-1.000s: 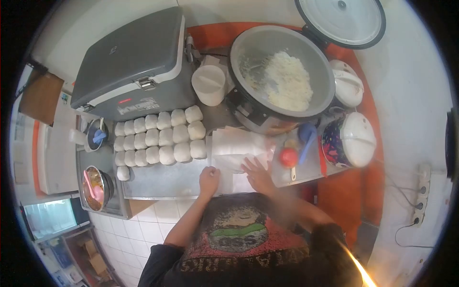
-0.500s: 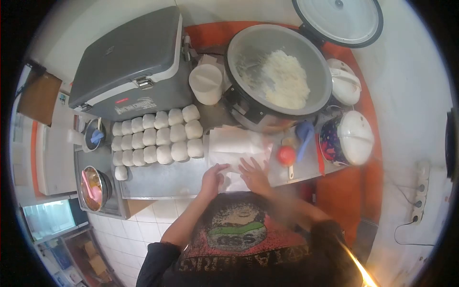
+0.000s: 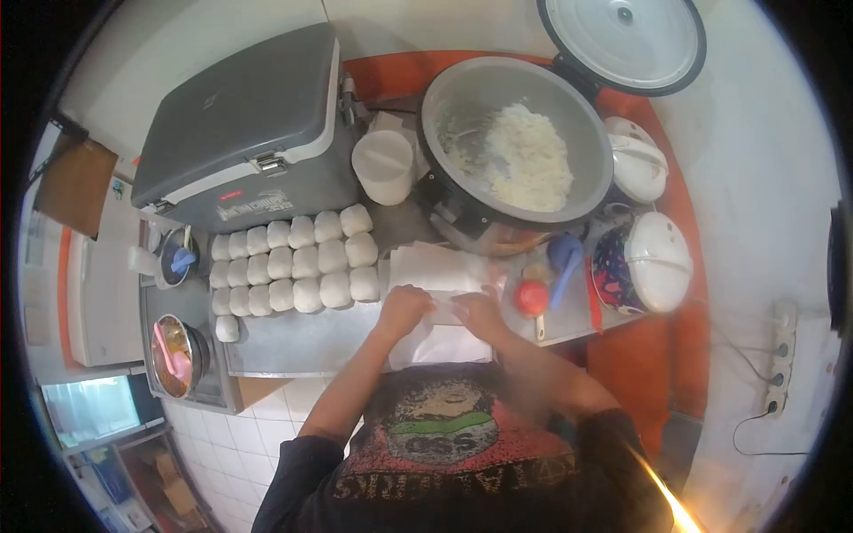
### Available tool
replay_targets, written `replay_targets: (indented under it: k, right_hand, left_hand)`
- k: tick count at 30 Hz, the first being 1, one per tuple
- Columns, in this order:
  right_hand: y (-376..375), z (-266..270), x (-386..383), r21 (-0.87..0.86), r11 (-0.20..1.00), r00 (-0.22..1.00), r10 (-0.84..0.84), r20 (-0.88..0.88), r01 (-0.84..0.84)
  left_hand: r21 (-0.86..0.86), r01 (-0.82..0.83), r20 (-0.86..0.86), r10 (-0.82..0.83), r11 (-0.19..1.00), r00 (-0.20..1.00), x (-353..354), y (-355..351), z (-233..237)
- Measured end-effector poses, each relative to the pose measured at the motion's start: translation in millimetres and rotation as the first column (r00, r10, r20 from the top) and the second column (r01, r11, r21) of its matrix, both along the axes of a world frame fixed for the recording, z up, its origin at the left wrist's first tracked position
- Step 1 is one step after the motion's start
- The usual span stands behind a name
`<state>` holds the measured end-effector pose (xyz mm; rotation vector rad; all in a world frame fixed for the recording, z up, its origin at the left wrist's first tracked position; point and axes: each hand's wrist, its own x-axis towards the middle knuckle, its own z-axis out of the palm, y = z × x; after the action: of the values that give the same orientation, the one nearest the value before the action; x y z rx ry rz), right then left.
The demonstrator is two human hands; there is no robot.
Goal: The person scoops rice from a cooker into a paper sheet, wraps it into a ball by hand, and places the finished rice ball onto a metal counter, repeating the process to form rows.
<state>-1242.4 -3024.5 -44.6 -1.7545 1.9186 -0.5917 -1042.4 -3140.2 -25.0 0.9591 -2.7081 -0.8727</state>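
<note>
My left hand (image 3: 406, 311) and my right hand (image 3: 479, 317) face each other at the front edge of the metal counter. The fingers of both are curled in on a folded white wrapping paper (image 3: 442, 308) and grip its two sides. Whatever the fold may hold inside is hidden. Flat white paper sheets (image 3: 434, 264) lie just beyond the hands, and more sheets (image 3: 442, 348) show on the near side, against the shirt. To the left of my left hand, several white wrapped bundles (image 3: 306, 295) stand in rows.
A large open rice cooker (image 3: 426, 191) holds white rice (image 3: 531, 164). A red round-headed utensil (image 3: 531, 298) and a blue scoop (image 3: 566, 266) lie at right, near a lidded pot (image 3: 659, 262). A grey cooler box (image 3: 240, 115) stands behind the bundles; a bowl with a pink spoon (image 3: 175, 357) sits left.
Both hands were lying spread on the paper; now their fingers are curled round a folded part of it. The near edge of the paper has been turned up, and the view has shifted slightly.
</note>
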Motion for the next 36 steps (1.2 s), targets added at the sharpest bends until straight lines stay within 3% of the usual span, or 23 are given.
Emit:
replay_targets:
  k: [3, 4, 6, 10, 12, 13, 15, 16, 18, 19, 21, 22, 24, 27, 30, 33, 34, 36]
  right_hand:
    - [-8, 1, -7, 0.231, 0.962, 0.957, -0.198, 0.211, 0.148]
    - [-10, 5, -9, 0.227, 0.962, 0.958, -0.2, 0.203, 0.153]
    - [-13, 12, -10, 0.219, 0.962, 0.96, -0.205, 0.189, 0.162]
    - [-16, -9, -11, -0.041, 0.981, 0.982, -0.19, -0.018, 0.189]
    - [-16, -15, -11, -0.182, 0.975, 0.988, -0.14, -0.064, 0.127]
    - [-15, -22, -8, -0.126, 0.981, 0.982, -0.162, -0.095, 0.15]
    - [-10, -42, 3, -0.015, 0.979, 0.966, -0.201, -0.164, 0.202]
    - [-10, -51, 9, -0.045, 0.966, 0.96, -0.26, -0.104, 0.256]
    - [-10, -60, 18, -0.096, 0.926, 0.931, -0.364, 0.024, 0.365]
    - [-9, -58, 19, -0.114, 0.932, 0.937, -0.349, -0.027, 0.344]
    - [-9, -48, 22, -0.151, 0.944, 0.942, -0.312, -0.123, 0.293]
    - [-9, -39, 23, -0.072, 0.96, 0.952, -0.279, -0.126, 0.272]
    - [-6, -26, 20, 0.09, 0.97, 0.968, -0.215, -0.129, 0.227]
    - [12, -48, 13, -0.114, 0.983, 0.984, -0.154, -0.089, 0.144]
    - [16, 4, 11, -0.362, 0.932, 0.981, -0.092, -0.17, 0.025]
    - [27, -33, 0, -0.283, 0.959, 0.987, -0.057, -0.148, 0.013]
    - [22, -27, -2, -0.081, 0.997, 0.989, -0.022, -0.144, 0.01]
    - [1, -18, -9, 0.322, 0.947, 0.993, 0.045, -0.112, -0.007]
  left_hand:
    - [0.102, -0.153, -0.045, 0.158, 0.983, 0.986, 5, -4, 2]
    - [0.115, -0.186, -0.038, 0.191, 0.976, 0.981, 6, -6, 3]
    - [-0.022, -0.213, -0.166, 0.206, 0.977, 0.964, 10, -7, 0]
    - [-0.099, -0.25, -0.378, 0.196, 0.963, 0.905, 11, -8, -17]
    - [0.026, -0.302, -0.165, 0.302, 0.953, 0.939, 11, 1, -25]
    - [0.085, -0.334, -0.051, 0.339, 0.939, 0.939, 10, 6, -27]
    - [0.11, -0.382, -0.032, 0.387, 0.918, 0.921, 6, 12, -31]
    - [0.121, -0.406, -0.023, 0.411, 0.906, 0.911, 5, 15, -34]
    - [0.208, -0.358, -0.189, 0.396, 0.91, 0.899, 5, 17, -43]
    - [0.247, -0.33, -0.269, 0.392, 0.911, 0.88, 7, 17, -48]
    - [-0.006, -0.213, -0.258, 0.205, 0.977, 0.944, 13, 15, -55]
    - [-0.131, -0.144, -0.233, 0.111, 0.981, 0.966, 15, 14, -54]
    - [-0.211, -0.11, -0.1, 0.09, 0.971, 0.991, 20, 16, -49]
    - [-0.218, -0.062, 0.037, 0.072, 0.974, 0.997, 25, 25, -12]
    - [-0.23, -0.073, 0.014, 0.078, 0.97, 0.997, 33, 41, -13]
    - [-0.213, -0.08, 0.028, 0.088, 0.974, 0.996, 39, 39, -43]
    - [-0.199, -0.079, 0.047, 0.09, 0.977, 0.995, 40, 33, -51]
    - [-0.136, -0.041, 0.086, 0.053, 0.99, 0.995, 39, 12, -67]
